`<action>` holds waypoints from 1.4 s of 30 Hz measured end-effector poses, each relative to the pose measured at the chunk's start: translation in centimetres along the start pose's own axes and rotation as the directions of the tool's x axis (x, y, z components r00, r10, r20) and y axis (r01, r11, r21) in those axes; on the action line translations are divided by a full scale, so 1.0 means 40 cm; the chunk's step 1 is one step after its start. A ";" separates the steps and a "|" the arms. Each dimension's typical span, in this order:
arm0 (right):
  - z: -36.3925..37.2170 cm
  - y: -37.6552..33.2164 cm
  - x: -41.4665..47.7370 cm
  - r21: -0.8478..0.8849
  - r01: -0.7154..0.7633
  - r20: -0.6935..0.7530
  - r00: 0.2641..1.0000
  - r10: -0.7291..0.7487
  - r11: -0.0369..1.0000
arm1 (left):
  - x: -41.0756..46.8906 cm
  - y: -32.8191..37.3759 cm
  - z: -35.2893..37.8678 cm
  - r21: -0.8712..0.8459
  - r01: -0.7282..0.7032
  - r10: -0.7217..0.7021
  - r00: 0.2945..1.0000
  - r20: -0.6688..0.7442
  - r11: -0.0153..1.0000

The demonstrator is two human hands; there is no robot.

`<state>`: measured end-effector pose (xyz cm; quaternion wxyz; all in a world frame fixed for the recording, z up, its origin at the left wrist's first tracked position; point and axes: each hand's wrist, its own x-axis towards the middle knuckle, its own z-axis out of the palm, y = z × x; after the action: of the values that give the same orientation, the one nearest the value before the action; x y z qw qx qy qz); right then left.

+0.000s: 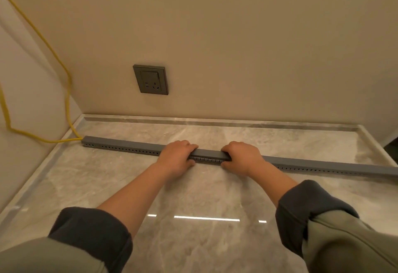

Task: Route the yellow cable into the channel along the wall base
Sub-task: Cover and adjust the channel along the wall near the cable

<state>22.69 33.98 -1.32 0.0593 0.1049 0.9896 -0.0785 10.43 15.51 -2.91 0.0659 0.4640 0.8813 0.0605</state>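
A long grey slotted cable channel (120,144) lies on the marble floor, some way out from the wall base, running from the left corner to the right edge of view. My left hand (176,157) and my right hand (242,157) both grip it near its middle, fingers curled over its top, a short gap between them. The yellow cable (66,92) hangs down along the left wall, loops on the floor and enters the channel's left end; inside the channel it is hidden.
A grey wall socket (150,79) sits on the back wall above the floor. A marble skirting strip (215,122) runs along the wall base, with open floor (204,191) in front of the channel. A dark gap shows at the far right.
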 end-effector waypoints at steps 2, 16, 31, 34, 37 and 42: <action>0.011 -0.002 -0.014 -0.014 -0.019 -0.044 0.999 0.018 1.000 | 0.004 -0.001 0.005 -0.010 -0.010 0.010 1.000 -0.025 1.000; 0.026 0.049 -0.044 -0.122 -0.053 -0.152 0.988 0.034 0.991 | 0.021 -0.025 -0.003 0.115 -0.054 0.058 0.998 -0.025 0.992; -0.031 0.118 -0.022 -0.187 -0.162 -0.158 0.978 0.134 0.969 | 0.020 -0.058 -0.010 0.053 0.093 -0.080 0.975 -0.210 0.994; -0.065 0.139 0.003 -0.180 -0.169 -0.197 0.971 0.133 0.969 | 0.060 -0.061 -0.051 0.063 0.084 -0.065 0.964 -0.258 0.994; -0.092 0.149 0.036 -0.169 -0.180 -0.210 0.967 0.143 0.969 | 0.100 -0.076 -0.088 0.076 0.082 -0.060 0.963 -0.261 0.994; -0.126 0.156 0.102 -0.186 -0.179 -0.197 0.970 0.142 0.966 | 0.156 -0.106 -0.127 0.056 0.089 -0.071 0.959 -0.275 0.994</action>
<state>19.57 41.68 2.17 -0.0149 0.1851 0.9819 0.0378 2.63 18.06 1.02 -0.0694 0.4171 0.9016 0.0913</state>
